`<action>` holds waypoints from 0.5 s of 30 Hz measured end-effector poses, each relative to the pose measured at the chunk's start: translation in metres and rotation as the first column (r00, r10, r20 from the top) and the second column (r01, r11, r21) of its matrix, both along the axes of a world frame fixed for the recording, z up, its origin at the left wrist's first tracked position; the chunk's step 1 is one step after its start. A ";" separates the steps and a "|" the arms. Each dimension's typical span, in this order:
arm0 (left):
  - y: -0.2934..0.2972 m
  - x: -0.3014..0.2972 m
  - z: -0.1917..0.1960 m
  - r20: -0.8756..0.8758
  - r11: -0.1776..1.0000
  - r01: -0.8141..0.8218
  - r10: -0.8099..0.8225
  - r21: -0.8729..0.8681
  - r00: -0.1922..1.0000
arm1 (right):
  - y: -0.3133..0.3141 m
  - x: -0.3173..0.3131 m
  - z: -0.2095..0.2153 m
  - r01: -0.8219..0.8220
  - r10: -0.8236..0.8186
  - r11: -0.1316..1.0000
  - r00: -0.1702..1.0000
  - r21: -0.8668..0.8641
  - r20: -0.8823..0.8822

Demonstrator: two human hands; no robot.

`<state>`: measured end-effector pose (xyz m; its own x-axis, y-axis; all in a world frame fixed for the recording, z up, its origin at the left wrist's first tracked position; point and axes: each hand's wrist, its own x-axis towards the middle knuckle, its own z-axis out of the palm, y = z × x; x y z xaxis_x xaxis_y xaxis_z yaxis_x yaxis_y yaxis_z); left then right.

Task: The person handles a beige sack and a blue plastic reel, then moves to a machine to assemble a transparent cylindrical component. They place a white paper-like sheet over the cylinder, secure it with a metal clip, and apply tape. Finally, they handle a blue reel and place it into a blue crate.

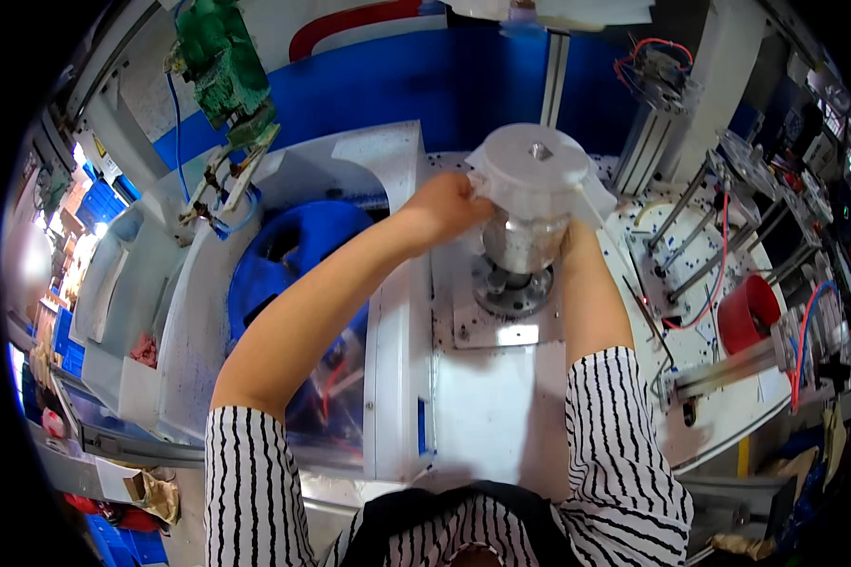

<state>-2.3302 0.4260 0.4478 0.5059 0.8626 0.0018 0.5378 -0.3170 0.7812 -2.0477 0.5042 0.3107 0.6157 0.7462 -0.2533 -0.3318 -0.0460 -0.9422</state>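
Note:
A translucent white cover (534,168) with a round top and a small metal piece at its centre sits over a silver metal cylinder (523,244). The cylinder stands upright on a round metal base (515,291), fixed to a square plate. At the cover's left edge, my left hand (456,210) is closed, its curled fingers gripping the rim. My right hand (577,229) reaches behind the right side of the cylinder, under the cover. Its fingers are hidden by the cover and the cylinder.
A blue round tub (298,246) sits inside a white housing on the left. Above it hangs a green-painted machine arm (227,71) with blue hoses. On the right, a round white table (728,369) carries metal rod fixtures, a red cup-shaped part (749,315) and scattered dark specks.

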 end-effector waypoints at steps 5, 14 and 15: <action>0.028 -0.018 0.006 -0.393 0.846 0.010 0.236 0.533 0.889 | 0.035 -0.010 0.004 -0.156 0.163 0.986 0.975 -0.060 0.149; 0.074 -0.022 -0.018 -0.329 0.632 0.031 0.361 0.774 0.873 | 0.018 0.006 -0.010 -0.284 0.282 0.959 0.956 0.018 0.081; 0.071 -0.017 -0.015 -0.329 0.633 0.039 0.348 0.773 0.878 | 0.005 0.011 -0.014 -0.285 0.284 0.958 0.958 0.034 0.037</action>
<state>-2.3472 0.4973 0.4325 0.4784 0.7208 0.5016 0.8326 -0.5539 0.0018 -2.0365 0.5091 0.2963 0.3835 0.9006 -0.2046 -0.2804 -0.0975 -0.9549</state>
